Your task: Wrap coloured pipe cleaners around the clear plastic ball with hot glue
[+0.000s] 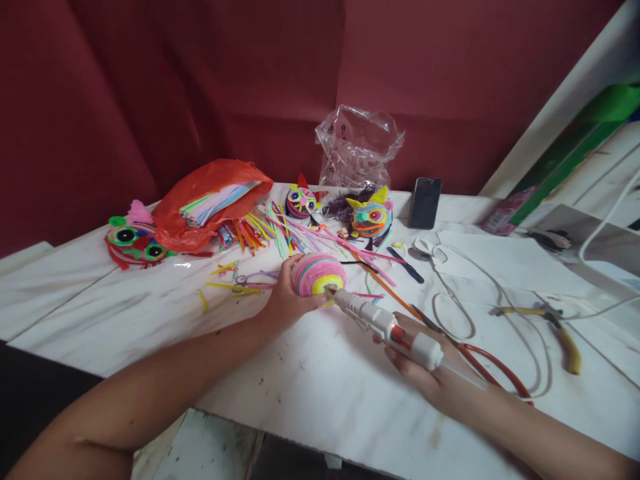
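My left hand [289, 293] grips a round ball [309, 273] wound in pink strands, with a teal stripe and a yellow patch at its near end. In my right hand [420, 373] is a white glue gun [367, 313], its small orange light lit. The gun's nozzle points at the yellow patch and appears to touch it. Orange-handled scissors [493, 367] lie just beyond my right wrist. Loose pipe cleaners [300, 233] are spread on the table behind the ball.
On the marble-patterned table [320, 400], decorated animal faces [133, 240] and a red bag [200, 200] of pipe cleaners lie at the back left. A phone [425, 203] leans at the back. Yellow-handled pliers [563, 333] and a white cable [455, 327] lie on the right.
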A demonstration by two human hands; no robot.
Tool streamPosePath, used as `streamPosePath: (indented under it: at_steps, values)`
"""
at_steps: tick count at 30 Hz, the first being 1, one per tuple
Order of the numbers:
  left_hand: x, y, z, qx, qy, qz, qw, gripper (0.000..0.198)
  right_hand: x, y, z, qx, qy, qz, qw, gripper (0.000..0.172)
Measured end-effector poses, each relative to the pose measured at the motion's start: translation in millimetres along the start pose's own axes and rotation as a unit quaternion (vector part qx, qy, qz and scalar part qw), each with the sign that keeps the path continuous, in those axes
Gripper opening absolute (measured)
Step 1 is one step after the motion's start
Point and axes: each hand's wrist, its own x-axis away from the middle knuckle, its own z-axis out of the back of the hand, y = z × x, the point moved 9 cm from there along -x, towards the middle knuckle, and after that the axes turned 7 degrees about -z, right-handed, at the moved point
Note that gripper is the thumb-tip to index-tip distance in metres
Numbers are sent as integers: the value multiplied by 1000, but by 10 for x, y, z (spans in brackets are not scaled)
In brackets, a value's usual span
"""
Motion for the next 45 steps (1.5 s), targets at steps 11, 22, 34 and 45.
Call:
streamPosePath:
  at_steps: [11,22,34,45]
  values:
    - [-6,-3,27,8,4,15,1000,97,3,33,22,3,4,-10,1000,11]
    - [-8,28,15,7,9,7,1000,98,3,4,24,-7,8,-17,1000,12]
    - [-12,54,11,-14,5,-13,1000,98,-10,8,3,-19,-7,-39,999,15]
    - [-12,48,20,-10,4,-13,1000,97,-14,-4,23,-18,4,-36,999,15]
